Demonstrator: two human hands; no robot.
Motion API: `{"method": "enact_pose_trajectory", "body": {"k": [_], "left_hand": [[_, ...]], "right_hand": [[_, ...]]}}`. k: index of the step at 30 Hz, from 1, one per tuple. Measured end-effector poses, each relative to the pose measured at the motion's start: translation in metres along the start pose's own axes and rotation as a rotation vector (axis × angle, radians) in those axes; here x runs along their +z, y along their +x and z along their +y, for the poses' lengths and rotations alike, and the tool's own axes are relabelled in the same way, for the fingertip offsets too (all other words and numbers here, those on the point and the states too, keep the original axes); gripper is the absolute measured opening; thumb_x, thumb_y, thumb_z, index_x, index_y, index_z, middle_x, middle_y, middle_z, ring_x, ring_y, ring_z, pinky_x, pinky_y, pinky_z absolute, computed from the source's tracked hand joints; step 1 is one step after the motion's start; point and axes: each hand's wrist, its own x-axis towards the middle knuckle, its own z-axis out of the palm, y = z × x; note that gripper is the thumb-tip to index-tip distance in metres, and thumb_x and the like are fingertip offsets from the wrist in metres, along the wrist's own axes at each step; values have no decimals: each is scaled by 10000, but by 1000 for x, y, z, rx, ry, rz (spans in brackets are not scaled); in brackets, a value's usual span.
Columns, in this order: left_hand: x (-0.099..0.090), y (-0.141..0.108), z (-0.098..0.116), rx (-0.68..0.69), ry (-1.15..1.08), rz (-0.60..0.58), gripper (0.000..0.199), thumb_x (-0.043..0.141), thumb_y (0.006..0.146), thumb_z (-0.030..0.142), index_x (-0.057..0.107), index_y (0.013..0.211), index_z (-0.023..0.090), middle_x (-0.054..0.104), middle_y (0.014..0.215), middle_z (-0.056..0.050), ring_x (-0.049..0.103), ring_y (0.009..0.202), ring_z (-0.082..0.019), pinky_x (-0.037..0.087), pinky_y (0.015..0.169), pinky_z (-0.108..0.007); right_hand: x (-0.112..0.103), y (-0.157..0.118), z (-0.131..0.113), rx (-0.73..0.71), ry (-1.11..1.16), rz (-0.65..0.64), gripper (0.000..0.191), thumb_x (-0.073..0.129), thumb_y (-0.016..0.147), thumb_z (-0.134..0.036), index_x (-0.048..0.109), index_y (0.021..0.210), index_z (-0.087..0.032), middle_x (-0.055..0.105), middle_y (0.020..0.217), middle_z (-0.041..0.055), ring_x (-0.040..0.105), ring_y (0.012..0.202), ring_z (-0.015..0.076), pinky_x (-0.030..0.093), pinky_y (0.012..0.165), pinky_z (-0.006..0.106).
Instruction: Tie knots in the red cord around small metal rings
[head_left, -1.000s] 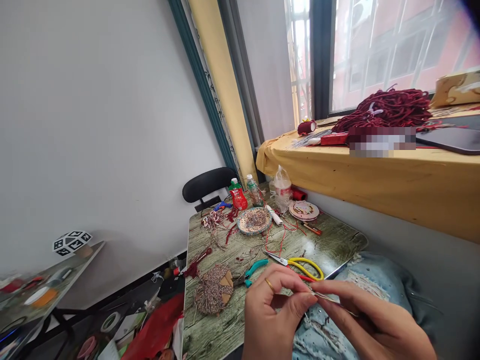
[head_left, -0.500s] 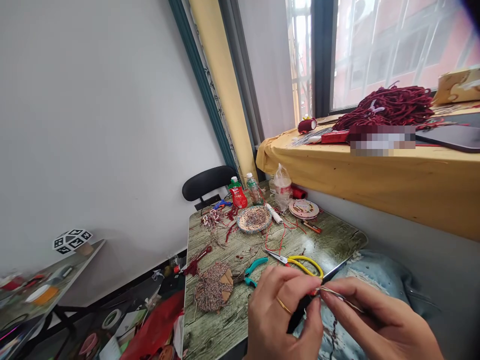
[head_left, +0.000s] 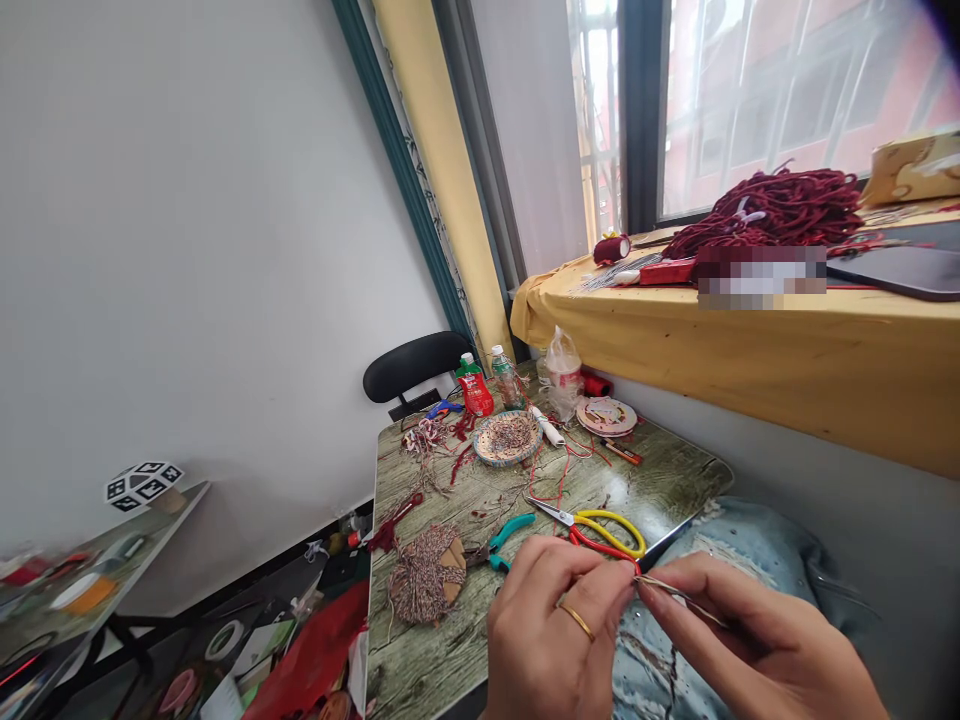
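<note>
My left hand (head_left: 559,625), with a gold ring on one finger, is closed with its fingertips pinched at the end of a thin cord. Facing it, my right hand (head_left: 757,630) pinches the same thin, pale cord (head_left: 671,588) between thumb and forefinger. The fingertips of both hands nearly meet above my jeans. Just beyond them lie scissors (head_left: 592,527) with yellow and red handles, blades apart. Teal-handled pliers (head_left: 510,540) rest left of the scissors, beside a card wound with mottled yarn (head_left: 427,575).
On the wooden-patterned table (head_left: 442,665) are a round tray of small bits (head_left: 508,418), a red pouch (head_left: 475,388), a bottle (head_left: 507,380), a lighter (head_left: 621,453) and loose red threads. A yellow-draped ledge (head_left: 720,350) at the right holds dark red cord (head_left: 780,210).
The fingers of my left hand have curled in, and its thumb is now hidden behind them. More of the scissors' red handle shows. My right hand has barely moved.
</note>
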Motion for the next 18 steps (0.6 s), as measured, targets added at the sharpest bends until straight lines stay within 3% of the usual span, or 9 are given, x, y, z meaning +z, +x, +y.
{"method": "enact_pose_trajectory", "body": {"k": [4, 8, 11, 14, 16, 18], "left_hand": [[1, 1, 2, -60, -99, 18, 158, 590, 713, -6, 681, 800, 90, 663, 691, -87, 566, 642, -164, 488, 575, -276], [0, 1, 5, -248, -205, -37, 119, 576, 721, 28, 655, 708, 116, 648, 665, -54, 579, 638, -144, 484, 569, -241], [0, -2, 3, -345, -258, -75, 200, 546, 748, 36, 646, 880, 148, 660, 735, -36, 604, 691, -134, 509, 583, -214], [2, -4, 2, -148, -161, 26, 355, 521, 722, 19, 599, 1043, 150, 676, 804, -49, 603, 719, -150, 530, 643, -273], [4, -3, 2, 26, -21, 89, 341, 543, 686, 18, 629, 989, 149, 686, 803, -60, 593, 707, -166, 527, 638, -302], [5, -2, 2, 113, 97, 85, 278, 586, 676, 32, 664, 911, 158, 697, 788, -59, 586, 696, -175, 524, 605, -300]], "right_hand": [[-1, 2, -2, 23, 56, -26, 219, 482, 853, -335, 621, 737, -213, 593, 545, -5, 660, 612, 190, 527, 540, 206], [-1, 3, -3, 86, 103, -45, 273, 469, 851, -389, 625, 712, -214, 657, 632, 22, 643, 612, 189, 516, 526, 210], [-1, 4, -3, 144, 104, -52, 314, 463, 848, -427, 633, 694, -213, 653, 636, 29, 627, 605, 187, 505, 512, 210], [-2, 5, -3, 168, 122, -62, 323, 465, 845, -433, 631, 680, -211, 640, 633, 26, 614, 615, 180, 502, 527, 205], [-2, 5, -3, 174, 153, -65, 311, 477, 840, -429, 633, 681, -212, 637, 628, 20, 603, 601, 170, 500, 524, 195], [-3, 5, -3, 176, 192, -60, 288, 490, 836, -418, 639, 692, -217, 643, 633, 13, 600, 591, 161, 499, 521, 184]]}}
